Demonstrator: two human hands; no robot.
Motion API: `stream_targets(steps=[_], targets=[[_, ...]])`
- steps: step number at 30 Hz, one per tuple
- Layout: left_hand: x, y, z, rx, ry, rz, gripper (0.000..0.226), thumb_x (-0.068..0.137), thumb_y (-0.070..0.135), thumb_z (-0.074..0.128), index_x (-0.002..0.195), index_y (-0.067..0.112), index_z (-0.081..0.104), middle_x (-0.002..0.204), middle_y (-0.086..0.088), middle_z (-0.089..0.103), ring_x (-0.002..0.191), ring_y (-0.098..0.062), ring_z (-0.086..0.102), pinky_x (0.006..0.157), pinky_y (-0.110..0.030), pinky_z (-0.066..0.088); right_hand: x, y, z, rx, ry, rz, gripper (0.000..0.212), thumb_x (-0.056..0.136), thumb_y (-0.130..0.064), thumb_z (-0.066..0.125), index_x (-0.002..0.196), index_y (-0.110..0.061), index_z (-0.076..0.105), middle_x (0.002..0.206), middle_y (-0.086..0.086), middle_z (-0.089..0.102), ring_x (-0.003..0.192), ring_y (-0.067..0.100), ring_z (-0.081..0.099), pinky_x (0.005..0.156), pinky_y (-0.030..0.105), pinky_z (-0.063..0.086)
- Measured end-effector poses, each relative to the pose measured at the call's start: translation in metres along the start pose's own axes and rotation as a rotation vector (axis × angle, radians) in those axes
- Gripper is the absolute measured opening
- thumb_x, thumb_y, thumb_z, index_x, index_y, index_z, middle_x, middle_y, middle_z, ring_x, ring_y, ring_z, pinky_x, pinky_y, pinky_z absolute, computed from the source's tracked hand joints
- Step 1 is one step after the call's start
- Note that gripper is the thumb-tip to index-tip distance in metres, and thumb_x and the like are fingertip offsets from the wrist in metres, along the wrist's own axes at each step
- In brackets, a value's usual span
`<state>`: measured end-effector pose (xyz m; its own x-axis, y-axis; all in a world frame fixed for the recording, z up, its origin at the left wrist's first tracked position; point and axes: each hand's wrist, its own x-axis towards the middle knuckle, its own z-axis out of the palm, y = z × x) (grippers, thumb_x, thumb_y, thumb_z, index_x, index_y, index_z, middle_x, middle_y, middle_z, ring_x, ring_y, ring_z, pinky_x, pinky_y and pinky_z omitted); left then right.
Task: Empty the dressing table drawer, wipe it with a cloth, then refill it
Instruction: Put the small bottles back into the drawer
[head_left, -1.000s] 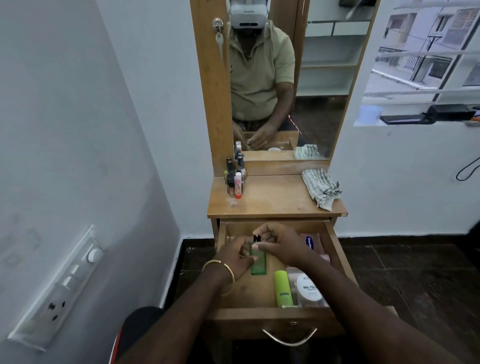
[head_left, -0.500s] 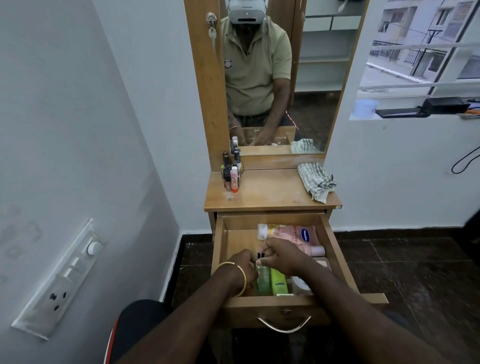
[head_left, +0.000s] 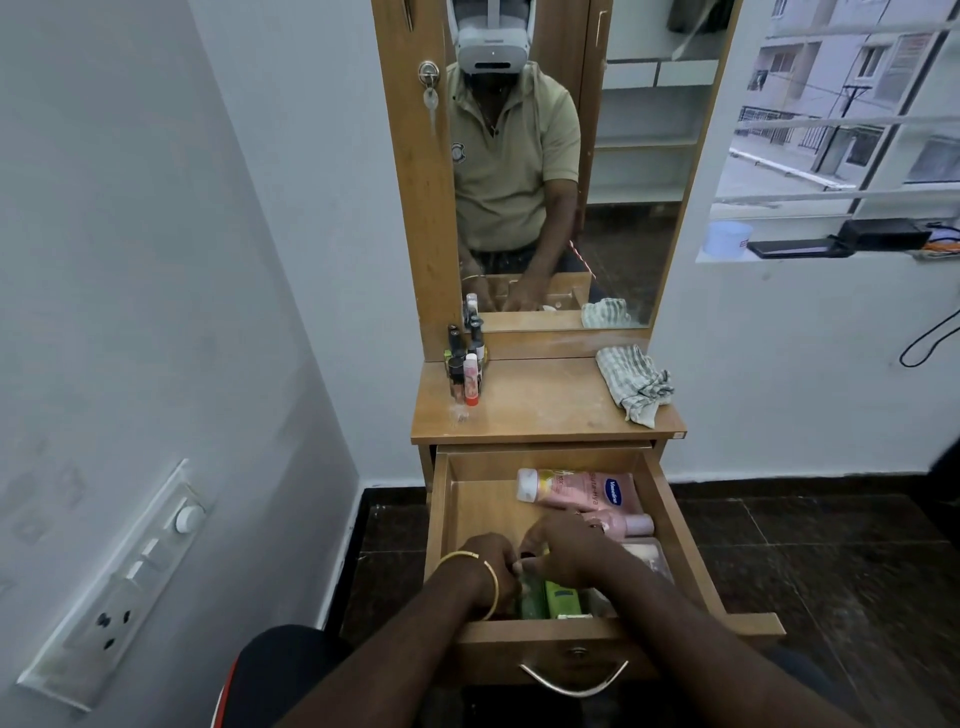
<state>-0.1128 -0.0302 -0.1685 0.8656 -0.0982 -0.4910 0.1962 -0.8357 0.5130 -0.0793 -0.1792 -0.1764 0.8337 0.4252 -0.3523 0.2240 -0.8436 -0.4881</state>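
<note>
Your arms are bare to past the elbow. A thin gold bangle (head_left: 480, 574) circles your left wrist. The mirror shows your olive short-sleeved polo shirt (head_left: 506, 166) with a small chest badge, and a white headset (head_left: 492, 39).

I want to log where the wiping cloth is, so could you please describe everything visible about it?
The cloth is pale with a dark checked weave and looks like thin cotton. It lies crumpled in a loose heap at the right rear of the dressing table top, just below the mirror, one corner trailing toward the front edge. Neither hand touches it.
</note>
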Motion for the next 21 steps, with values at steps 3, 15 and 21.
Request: stream_targets(steps=[3, 15, 21], targets=[[0.002, 0.001, -0.003, 0.004, 0.009, 0.01, 0.024, 0.082, 0.02, 0.073, 0.105, 0.017, 0.069, 0.104, -0.006, 0.069, 0.093, -0.021, 0.067, 0.083, -0.036, 0.057, 0.001, 0.0, -0.002, -0.041, -0.002, 0.019, 0.023, 0.087, -0.039, 0.066, 0.103, -0.023, 0.072, 0.105, -0.006, 0.07, 0.094, 0.01, 0.062, 0.087, 0.034, 0.052], [0.02, 0.009, -0.104, -0.628, 0.383, 0.132, 0.022, 0.085, 0.003, 0.067, 0.104, 0.01, 0.059, 0.075, -0.003, 0.063, 0.07, -0.022, 0.068, 0.062, -0.029, 0.056, 0.054, -0.097, -0.128, -0.123, 0.683, -0.149, 0.062, 0.084, -0.036, 0.068, 0.141, -0.027, 0.044, 0.136, 0.001, 0.05, 0.121, 0.025, 0.05, 0.099, 0.045, 0.044], [0.022, -0.002, -0.104, -0.72, 0.383, 0.113, 0.021, 0.087, 0.003, 0.065, 0.104, 0.015, 0.061, 0.083, -0.005, 0.068, 0.078, -0.024, 0.072, 0.072, -0.036, 0.059, 0.076, -0.108, -0.128, -0.441, 0.622, -0.145, 0.047, 0.091, -0.035, 0.059, 0.137, -0.026, 0.052, 0.139, 0.004, 0.049, 0.125, 0.028, 0.047, 0.097, 0.047, 0.044]])
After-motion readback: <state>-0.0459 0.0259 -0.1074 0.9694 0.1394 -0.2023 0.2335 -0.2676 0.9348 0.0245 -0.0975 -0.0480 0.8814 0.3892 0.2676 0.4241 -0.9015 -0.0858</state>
